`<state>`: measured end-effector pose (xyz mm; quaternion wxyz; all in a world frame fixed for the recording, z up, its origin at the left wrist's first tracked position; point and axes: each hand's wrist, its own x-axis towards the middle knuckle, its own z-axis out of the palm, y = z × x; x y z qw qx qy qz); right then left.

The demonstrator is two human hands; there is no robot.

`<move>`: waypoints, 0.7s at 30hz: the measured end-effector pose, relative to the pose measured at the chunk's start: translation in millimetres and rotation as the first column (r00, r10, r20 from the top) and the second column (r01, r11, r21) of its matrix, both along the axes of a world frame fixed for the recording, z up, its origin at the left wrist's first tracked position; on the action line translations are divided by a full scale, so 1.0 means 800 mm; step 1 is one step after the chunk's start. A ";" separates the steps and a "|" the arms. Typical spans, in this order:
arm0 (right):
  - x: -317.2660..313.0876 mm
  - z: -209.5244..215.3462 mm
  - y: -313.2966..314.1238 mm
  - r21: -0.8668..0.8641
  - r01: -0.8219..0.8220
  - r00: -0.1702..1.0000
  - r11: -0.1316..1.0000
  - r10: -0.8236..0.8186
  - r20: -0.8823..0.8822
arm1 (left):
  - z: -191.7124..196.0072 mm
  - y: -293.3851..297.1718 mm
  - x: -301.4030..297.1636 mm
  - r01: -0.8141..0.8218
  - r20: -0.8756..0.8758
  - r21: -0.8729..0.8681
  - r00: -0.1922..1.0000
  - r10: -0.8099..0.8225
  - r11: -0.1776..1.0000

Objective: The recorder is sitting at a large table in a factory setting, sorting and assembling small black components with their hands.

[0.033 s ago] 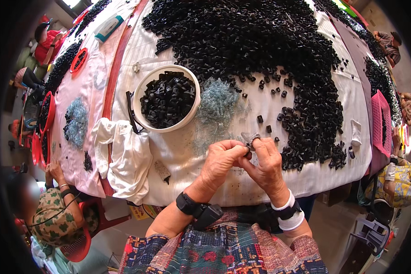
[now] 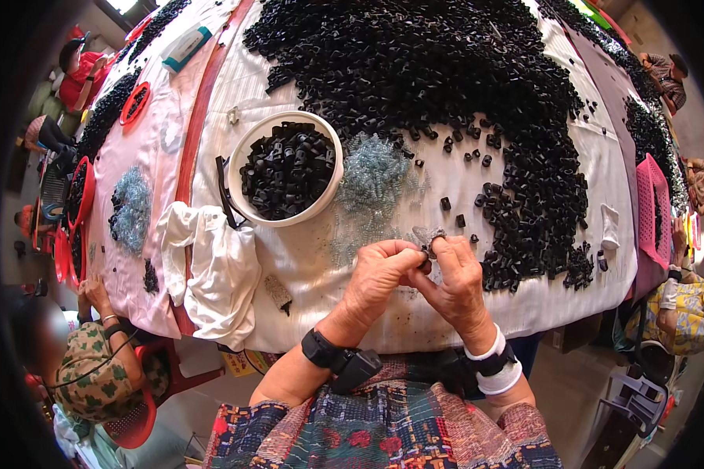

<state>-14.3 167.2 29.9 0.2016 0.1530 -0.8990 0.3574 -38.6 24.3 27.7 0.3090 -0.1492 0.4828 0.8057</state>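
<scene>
My left hand (image 2: 379,277) and my right hand (image 2: 460,288) meet above the near part of the cloth-covered table, both closed in a pinch. Between their fingertips is a small black plastic part (image 2: 425,265), mostly hidden by the fingers. Something grey, perhaps a wrapping, shows at a fingertip of my right hand. Just beyond my hands lies a heap of small pale-blue, spring-like pieces (image 2: 374,176). Left of the heap stands a white round tub (image 2: 332,187) holding many black plastic parts (image 2: 285,172). A few loose black parts (image 2: 446,204) lie beyond my right hand.
A large spread of black parts (image 2: 414,70) covers the far and right table. White cloth (image 2: 219,266) hangs over the near edge, beside a speckled grey block (image 2: 277,293). A pink basket (image 2: 654,211) stands at right. A person in a camouflage top (image 2: 94,352) sits at left.
</scene>
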 end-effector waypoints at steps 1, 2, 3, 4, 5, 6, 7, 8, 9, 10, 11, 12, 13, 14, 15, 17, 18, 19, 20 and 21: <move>0.000 0.000 0.000 0.010 -0.009 1.000 1.000 0.009 0.005 | 0.000 0.000 0.000 0.001 0.006 0.005 1.000 -0.001 1.000; 0.000 0.000 0.000 0.009 -0.009 1.000 1.000 0.009 0.006 | -0.001 -0.001 0.000 0.002 0.012 0.009 1.000 -0.002 1.000; 0.000 0.000 0.002 0.022 -0.017 1.000 1.000 0.017 0.015 | -0.002 0.000 0.000 0.004 0.012 0.009 1.000 -0.004 1.000; 0.000 0.000 0.003 0.036 -0.025 0.999 0.999 0.024 0.024 | -0.003 0.000 0.000 0.005 0.021 0.021 1.000 -0.006 1.000; 0.000 0.000 0.004 0.036 -0.024 0.999 0.999 0.023 0.024 | -0.003 -0.001 0.000 0.006 0.029 0.032 1.000 -0.007 0.999; 0.002 -0.003 0.006 0.014 -0.025 0.998 1.000 0.024 0.055 | -0.002 0.000 0.000 0.008 0.029 0.032 1.000 -0.008 0.999; 0.003 -0.005 0.007 -0.008 -0.026 0.996 1.000 0.026 0.086 | 0.000 0.000 -0.001 0.015 0.030 0.015 0.999 -0.015 1.000; 0.002 -0.006 0.008 -0.008 -0.025 0.996 1.000 0.025 0.086 | 0.001 0.000 -0.001 0.022 0.032 -0.002 0.999 -0.022 1.000; -0.001 -0.007 0.008 0.007 -0.023 0.999 1.000 0.023 0.046 | 0.000 -0.001 -0.004 0.023 0.028 -0.002 0.999 -0.023 1.000; -0.004 -0.007 0.008 0.022 -0.021 1.000 1.000 0.021 0.005 | -0.002 -0.002 -0.008 0.055 0.012 -0.028 0.998 -0.054 0.998; -0.006 -0.008 0.009 0.022 -0.020 1.000 1.000 0.020 0.001 | -0.003 -0.004 -0.010 0.086 -0.004 -0.054 0.996 -0.087 0.995; -0.006 -0.009 0.008 0.009 -0.016 1.000 1.000 0.016 0.005 | -0.004 -0.005 -0.010 0.087 -0.004 -0.054 0.996 -0.088 0.995; -0.006 -0.010 0.008 -0.004 -0.013 1.000 1.000 0.013 0.008 | -0.004 -0.006 -0.010 0.092 0.009 -0.017 0.996 -0.092 0.996; -0.006 -0.009 0.010 -0.004 -0.012 1.000 1.000 0.012 0.009 | -0.005 -0.007 -0.009 0.095 0.022 0.020 0.995 -0.096 0.995; -0.007 -0.006 0.012 0.003 -0.018 1.000 1.000 0.018 0.007 | -0.005 -0.008 -0.008 0.098 0.023 0.021 0.995 -0.098 0.995; -0.006 -0.004 0.015 0.010 -0.021 1.000 1.000 0.021 0.007 | -0.006 -0.010 -0.006 0.060 0.018 0.085 0.998 -0.062 0.995; -0.006 -0.003 0.016 0.012 -0.031 1.000 0.999 0.030 0.005 | -0.006 -0.011 -0.007 0.062 0.018 0.086 0.998 -0.064 0.994; -0.005 -0.003 0.017 0.015 -0.040 0.999 0.999 0.040 0.004 | -0.007 -0.012 -0.007 0.074 0.017 0.088 0.997 -0.076 0.993; -0.004 -0.003 0.018 0.016 -0.038 0.999 0.999 0.038 0.005 | -0.008 -0.012 -0.007 0.086 0.016 0.090 0.996 -0.088 0.992; -0.004 -0.003 0.017 0.012 -0.051 0.999 0.999 0.051 -0.019 | -0.007 -0.011 -0.007 0.087 0.015 0.089 0.996 -0.089 0.992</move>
